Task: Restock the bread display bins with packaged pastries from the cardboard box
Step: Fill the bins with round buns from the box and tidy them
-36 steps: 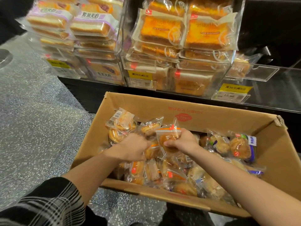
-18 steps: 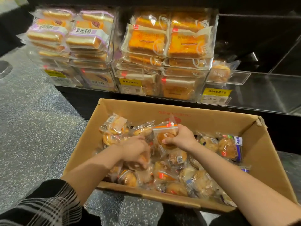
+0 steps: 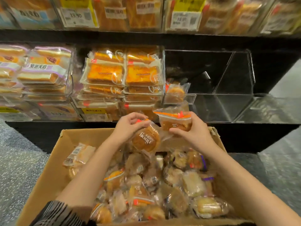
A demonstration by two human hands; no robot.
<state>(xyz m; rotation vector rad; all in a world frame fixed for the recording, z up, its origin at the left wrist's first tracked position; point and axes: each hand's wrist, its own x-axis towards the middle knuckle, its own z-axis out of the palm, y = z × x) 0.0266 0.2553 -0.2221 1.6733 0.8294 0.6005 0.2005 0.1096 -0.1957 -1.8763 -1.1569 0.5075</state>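
Both hands are raised above the far edge of the cardboard box (image 3: pixel 53 168), each holding one packaged pastry. The left hand (image 3: pixel 128 126) has its grip closed on the top edge of a round pastry packet (image 3: pixel 145 141), pinching the wrapper so the bun hangs below the fingers. The right hand (image 3: pixel 193 131) has its grip closed around a second pastry packet (image 3: pixel 175 123), thumb underneath and fingers over the right side, the orange seal strip uppermost. The box remains heaped with mixed packets (image 3: pixel 154 185). The apparent destination is the clear acrylic bin (image 3: pixel 234 75) on the far right of the lower shelf, which shows only one pastry packet (image 3: pixel 175 93) at its left front corner. The bins to its left are stacked with orange toast packs (image 3: pixel 123 74) and purple-label sandwich packs (image 3: pixel 40 70). Risks noted: the left packet is held by film alone, and a slippery wrapper may slide from the pinch and drop back into the box or onto the floor. The bin's front lip stands between hands and interior; a packet pushed in low may catch on it and fall out. The box holds more than one product, so a mismatched packet could be placed in the wrong bin. Squeezing may crush the soft buns.
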